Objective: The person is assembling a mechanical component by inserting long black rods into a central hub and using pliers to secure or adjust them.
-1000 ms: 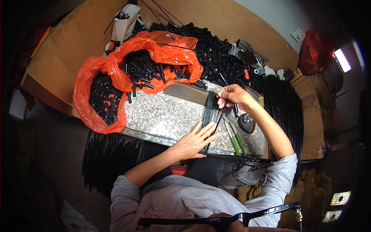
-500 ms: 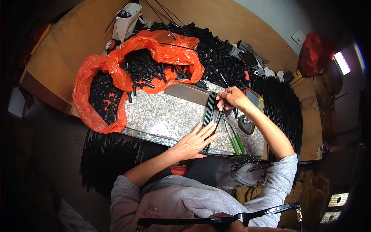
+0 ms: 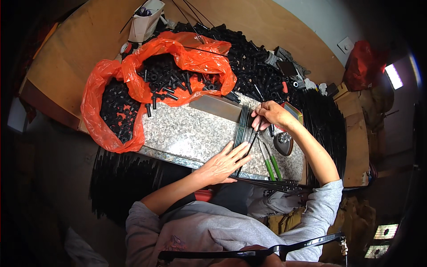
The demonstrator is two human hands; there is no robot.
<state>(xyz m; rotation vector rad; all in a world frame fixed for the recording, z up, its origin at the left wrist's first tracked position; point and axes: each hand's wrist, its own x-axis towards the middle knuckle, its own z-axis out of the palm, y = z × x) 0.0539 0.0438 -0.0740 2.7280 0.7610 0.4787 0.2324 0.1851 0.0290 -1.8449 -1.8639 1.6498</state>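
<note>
White glare on the speckled slab [image 3: 189, 129], dim floor [image 3: 62, 164], strong fisheye distortion, black corners

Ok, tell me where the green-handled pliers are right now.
In the head view, the green-handled pliers lie on the speckled slab toward its right end, right of the left hand and nearer the person than the right hand.

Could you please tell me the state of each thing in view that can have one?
Left hand: open, laid over black rods
Those black rods: side by side in a row
Right hand: closed on a single rod
Orange bags: open, small black parts inside
Pliers: lying on the stone slab, handles apart
White box: open-topped, items inside
</note>
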